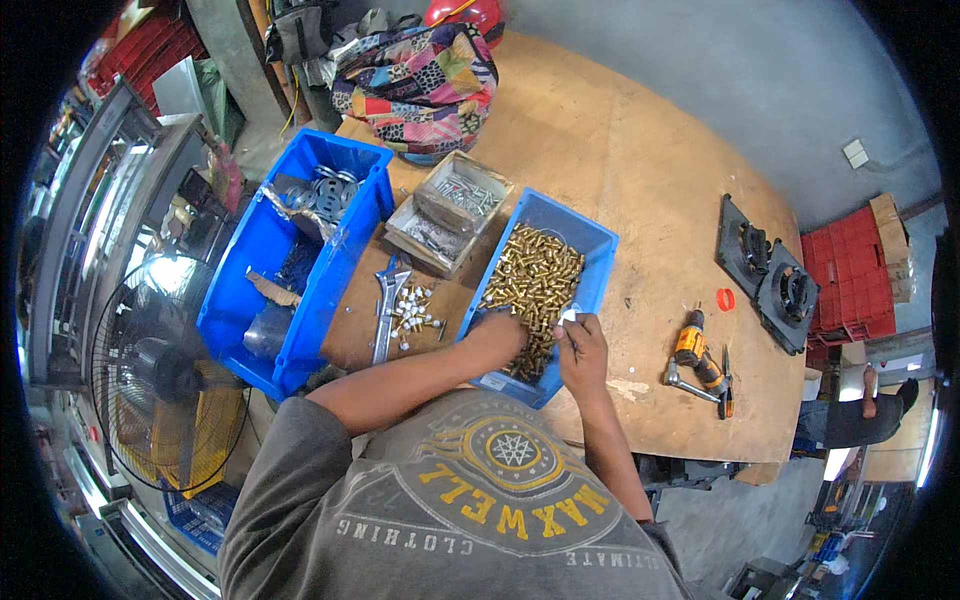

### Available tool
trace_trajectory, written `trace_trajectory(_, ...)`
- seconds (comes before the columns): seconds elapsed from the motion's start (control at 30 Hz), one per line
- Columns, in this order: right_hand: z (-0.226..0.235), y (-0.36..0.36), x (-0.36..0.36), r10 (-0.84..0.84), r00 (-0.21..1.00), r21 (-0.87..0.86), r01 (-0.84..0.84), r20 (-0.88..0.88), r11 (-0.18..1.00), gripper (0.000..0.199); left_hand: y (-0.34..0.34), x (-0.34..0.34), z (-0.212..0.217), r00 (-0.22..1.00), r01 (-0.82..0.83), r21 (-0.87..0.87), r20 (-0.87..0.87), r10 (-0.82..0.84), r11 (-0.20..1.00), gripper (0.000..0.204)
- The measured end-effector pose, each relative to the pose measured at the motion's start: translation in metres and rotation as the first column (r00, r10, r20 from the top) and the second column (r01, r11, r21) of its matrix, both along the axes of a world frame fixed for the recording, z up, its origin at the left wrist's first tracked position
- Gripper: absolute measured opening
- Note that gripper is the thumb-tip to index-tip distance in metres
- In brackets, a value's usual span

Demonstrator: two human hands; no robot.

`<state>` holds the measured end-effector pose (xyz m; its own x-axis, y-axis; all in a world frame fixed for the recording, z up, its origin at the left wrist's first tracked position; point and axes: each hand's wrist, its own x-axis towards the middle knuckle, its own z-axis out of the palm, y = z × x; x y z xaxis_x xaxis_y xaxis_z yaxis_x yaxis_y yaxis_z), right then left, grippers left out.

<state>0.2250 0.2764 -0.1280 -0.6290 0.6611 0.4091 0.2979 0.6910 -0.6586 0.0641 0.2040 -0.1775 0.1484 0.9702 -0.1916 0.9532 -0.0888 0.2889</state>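
Note:
My left hand (pixel 497 341) reaches into a light blue bin (pixel 597 238) filled with small brass fittings (pixel 535 270). Its fingers are curled down among the brass, and I cannot make out what they hold. At the bin's right wall, my right hand (pixel 584 352) pinches a small white piece (pixel 569 314) between thumb and fingers. Left of the bin lies a loose pile of small white-capped metal pieces (pixel 413 310). Beside that pile rests an adjustable wrench (pixel 385 320).
A larger blue crate (pixel 330 290) with dark metal parts stands at left. Two small boxes of screws (pixel 462 192) sit behind the pile. Rightward lie an orange-black power drill (pixel 692 345), a red ring (pixel 725 299) and black plates (pixel 745 245). A patchwork bag (pixel 420 90) is at the back; a fan (pixel 165 370) stands left.

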Motion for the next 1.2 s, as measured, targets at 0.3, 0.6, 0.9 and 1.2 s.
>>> trace_trajectory(0.3, -0.008, -0.002, 0.0, -0.015, 1.0, -0.006, 0.016, 0.019, 1.0, 0.015, 0.001, -0.004, -0.041, 0.998, -0.063, 0.147, -0.002, 0.064, 0.987, 0.023)
trace_trajectory(0.6, 0.0, -0.002, 0.0, -0.02, 1.0, -0.168, 0.022, 0.013, 0.986, 0.019, -0.011, -0.002, 0.016, 0.943, -0.179, 0.059, 0.296, 0.154, 0.982, 0.024)
trace_trajectory(0.9, 0.032, -0.032, -0.026, 0.04, 0.988, -0.515, -0.111, -0.148, 0.85, 0.029, -0.057, -0.016, 0.083, -0.021, -0.143, -0.215, 0.977, 0.214, 0.966, 0.031)
trace_trajectory(1.2, 0.059, -0.043, -0.03, 0.137, 0.941, -0.724, -0.326, -0.309, 0.609, 0.037, -0.071, -0.019, 0.11, -0.239, -0.31, -0.326, 0.936, 0.259, 0.893, 0.031)
